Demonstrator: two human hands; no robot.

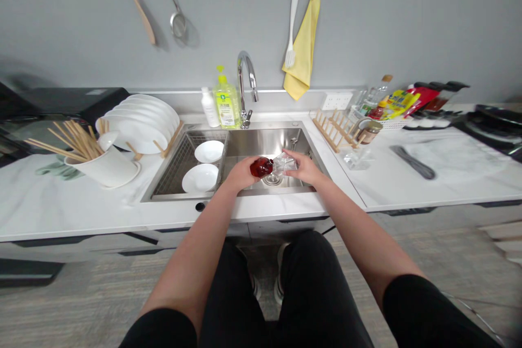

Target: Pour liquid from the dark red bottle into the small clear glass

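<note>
Over the right basin of the steel sink (261, 138), my left hand (240, 173) is closed around a small dark red bottle (259, 167). The bottle lies tilted, its neck pointing right. My right hand (305, 167) grips a clear glass (284, 163), tipped toward the bottle so that the two meet or nearly touch; I cannot tell if liquid passes between them. Beneath them is the round drain (272, 180). Two white bowls, one behind (209, 150) and one in front (199, 178), sit in the wire rack on the sink's left side.
Behind the sink stand a faucet (244, 76), a green soap bottle (226, 103) and a white bottle (209, 107). Plates (142, 119) and a chopstick holder (101, 167) are at left. A wooden rack (336, 129), a jar (370, 131) and black tongs (412, 161) are at right.
</note>
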